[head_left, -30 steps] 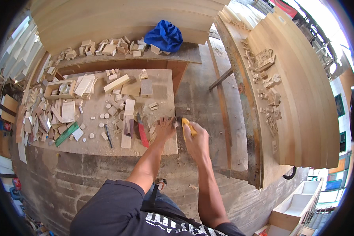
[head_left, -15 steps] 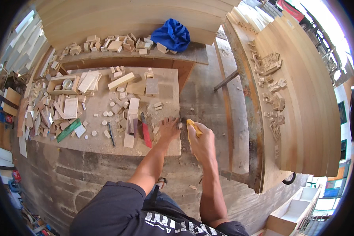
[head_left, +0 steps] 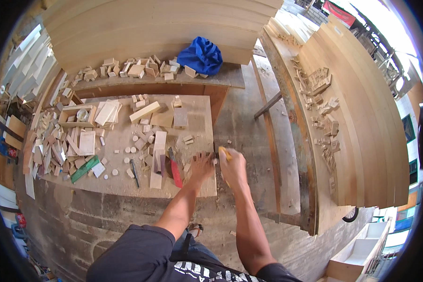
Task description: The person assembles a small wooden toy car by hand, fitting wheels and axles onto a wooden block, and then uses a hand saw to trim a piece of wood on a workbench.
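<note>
My left hand (head_left: 201,165) lies with fingers spread at the right edge of the low wooden worktable (head_left: 192,185), against a small wood piece (head_left: 215,161) at the edge. Just to its right, my right hand (head_left: 235,170) is closed round the yellow handle of a hand saw (head_left: 222,153). The saw's blade is thin and mostly hidden from here. Left of my left hand lie a red tool with a dark end (head_left: 175,172), a pale wood strip (head_left: 157,162) and a slim dark tool (head_left: 135,173).
Wood offcuts (head_left: 56,141) heap on the table's left, beside a small wooden box (head_left: 75,123) and a green piece (head_left: 84,169). Behind, a bench (head_left: 145,83) carries more blocks and a blue cloth (head_left: 200,56). Large stacked panels (head_left: 357,127) stand on the right.
My right hand has drawn slightly back toward me and left with the saw. The left hand keeps its place at the table edge. The whole view has shifted a little.
</note>
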The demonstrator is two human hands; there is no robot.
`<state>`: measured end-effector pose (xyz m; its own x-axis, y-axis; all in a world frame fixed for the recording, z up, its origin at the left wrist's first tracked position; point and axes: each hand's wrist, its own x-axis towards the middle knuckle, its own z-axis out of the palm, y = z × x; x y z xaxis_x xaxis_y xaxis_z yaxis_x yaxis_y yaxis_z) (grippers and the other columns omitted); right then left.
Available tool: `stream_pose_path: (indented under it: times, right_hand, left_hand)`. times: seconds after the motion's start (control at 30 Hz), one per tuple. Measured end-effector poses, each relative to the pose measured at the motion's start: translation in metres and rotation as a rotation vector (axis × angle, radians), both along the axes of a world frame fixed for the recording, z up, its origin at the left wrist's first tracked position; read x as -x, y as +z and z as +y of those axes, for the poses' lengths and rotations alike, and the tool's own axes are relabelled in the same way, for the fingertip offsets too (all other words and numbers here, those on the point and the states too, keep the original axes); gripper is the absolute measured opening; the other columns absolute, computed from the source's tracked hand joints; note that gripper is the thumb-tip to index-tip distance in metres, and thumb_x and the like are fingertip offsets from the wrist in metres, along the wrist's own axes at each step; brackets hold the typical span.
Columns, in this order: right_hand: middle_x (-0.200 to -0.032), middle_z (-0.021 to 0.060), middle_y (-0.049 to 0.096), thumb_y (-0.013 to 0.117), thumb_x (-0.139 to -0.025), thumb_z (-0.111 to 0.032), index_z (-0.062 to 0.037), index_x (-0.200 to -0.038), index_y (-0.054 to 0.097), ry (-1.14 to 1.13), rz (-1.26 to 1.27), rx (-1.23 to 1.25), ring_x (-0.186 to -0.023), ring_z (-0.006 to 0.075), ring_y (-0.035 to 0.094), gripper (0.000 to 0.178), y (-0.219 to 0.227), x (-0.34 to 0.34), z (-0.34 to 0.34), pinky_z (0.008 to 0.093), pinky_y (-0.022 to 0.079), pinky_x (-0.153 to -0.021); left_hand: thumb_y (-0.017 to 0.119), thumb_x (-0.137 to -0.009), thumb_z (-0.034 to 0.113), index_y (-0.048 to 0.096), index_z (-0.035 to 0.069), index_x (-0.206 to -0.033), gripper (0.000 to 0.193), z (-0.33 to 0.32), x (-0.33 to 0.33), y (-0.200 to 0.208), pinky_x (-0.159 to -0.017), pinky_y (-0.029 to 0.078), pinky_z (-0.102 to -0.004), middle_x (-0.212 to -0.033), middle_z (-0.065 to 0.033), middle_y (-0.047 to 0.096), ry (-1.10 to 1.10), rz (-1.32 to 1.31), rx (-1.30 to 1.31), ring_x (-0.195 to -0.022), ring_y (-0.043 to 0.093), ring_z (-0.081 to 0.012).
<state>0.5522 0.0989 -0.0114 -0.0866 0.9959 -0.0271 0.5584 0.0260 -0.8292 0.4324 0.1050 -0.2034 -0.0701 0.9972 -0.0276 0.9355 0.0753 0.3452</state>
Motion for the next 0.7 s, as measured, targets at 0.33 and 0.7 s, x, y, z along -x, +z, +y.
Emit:
stream_pose_path:
  times: [0.33,0.7]
  right_hand:
    - [-0.063,0.0068,0.059,0.06,-0.1,-0.022,0.0087,-0.109,0.068,-0.035,0.047,-0.005,-0.041,0.011,0.052,0.033,-0.016,0.002,0.0,0.0301,0.039,-0.037]
    - [-0.058,0.0032,0.054,0.059,-0.102,-0.029,0.0072,-0.109,0.069,-0.076,0.009,0.026,-0.04,0.0101,0.048,0.039,-0.008,0.016,0.015,0.0312,0.035,-0.036]
  left_hand:
    - [0.049,-0.093,0.043,0.056,0.027,-0.141,0.052,-0.002,-0.004,0.0,-0.099,0.035,-0.0511,-0.134,-0.0074,0.054,-0.026,0.029,0.052,-0.126,0.047,-0.0295]
    - [0.051,-0.091,0.04,0.056,0.026,-0.139,0.05,0.009,0.001,-0.012,-0.094,0.034,-0.0519,-0.125,-0.0067,0.054,-0.022,0.021,-0.069,-0.12,0.047,-0.029]
